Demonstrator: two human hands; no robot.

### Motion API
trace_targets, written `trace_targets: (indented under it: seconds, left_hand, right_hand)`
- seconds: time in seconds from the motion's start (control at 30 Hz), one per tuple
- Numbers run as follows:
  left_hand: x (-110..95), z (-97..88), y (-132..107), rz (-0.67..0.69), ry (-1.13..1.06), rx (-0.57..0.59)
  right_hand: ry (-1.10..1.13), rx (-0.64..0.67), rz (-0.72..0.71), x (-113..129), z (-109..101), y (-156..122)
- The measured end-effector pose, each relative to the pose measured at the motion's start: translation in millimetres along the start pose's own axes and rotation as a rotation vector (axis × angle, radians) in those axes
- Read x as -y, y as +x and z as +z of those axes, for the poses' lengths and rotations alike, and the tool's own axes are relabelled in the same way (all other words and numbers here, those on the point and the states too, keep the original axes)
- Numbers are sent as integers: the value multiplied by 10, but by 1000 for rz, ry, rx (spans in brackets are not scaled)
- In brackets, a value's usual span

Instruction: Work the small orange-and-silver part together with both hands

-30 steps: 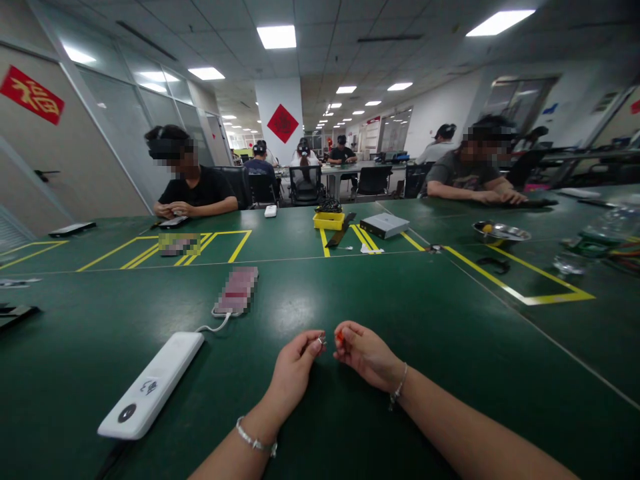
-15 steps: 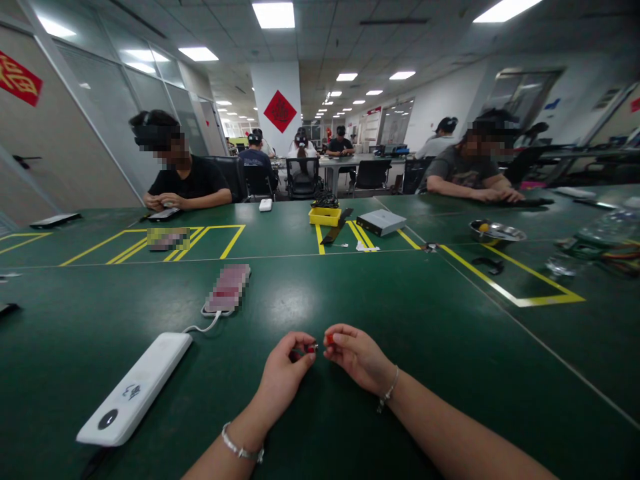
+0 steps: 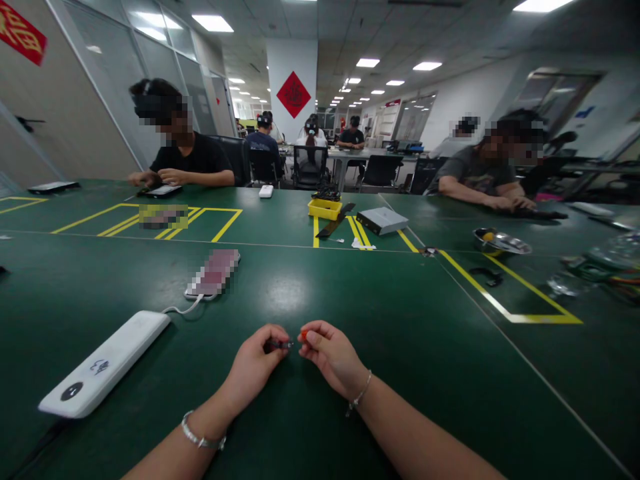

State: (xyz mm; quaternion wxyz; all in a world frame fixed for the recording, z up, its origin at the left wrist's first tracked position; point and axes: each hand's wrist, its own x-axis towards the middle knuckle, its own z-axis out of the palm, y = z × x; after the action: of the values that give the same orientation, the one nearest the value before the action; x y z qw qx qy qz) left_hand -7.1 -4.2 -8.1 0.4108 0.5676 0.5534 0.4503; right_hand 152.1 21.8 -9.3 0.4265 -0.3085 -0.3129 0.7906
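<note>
My left hand is low over the green table, its thumb and fingers pinched on a small dark stick-like piece with a shiny metal tip. The tip points right, and the rest of the piece is hidden in the fingers. Just to the right, my right hand grips a small orange-red piece between thumb and fingertips. A narrow gap separates the two pieces. Both are too small for me to tell their kind.
Left of my hands lie a white power bank and a cabled phone. Further off are a yellow tray, a grey box and a metal bowl. Two people sit across the table.
My view has tilted and shifted, so the hands, phone and power bank appear further left. Both hands keep their pinches, and the small pieces stay apart.
</note>
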Motion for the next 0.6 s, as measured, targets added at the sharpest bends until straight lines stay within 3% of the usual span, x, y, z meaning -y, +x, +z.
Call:
trace_targets:
  seconds: [0.33, 0.6]
  left_hand:
    - [-49, 39, -42, -31, 73, 22]
    - [-129, 83, -120, -82, 43, 122]
  right_hand:
    - [-8, 5, 15, -19, 33, 11]
    - [-19, 27, -8, -15, 8, 16]
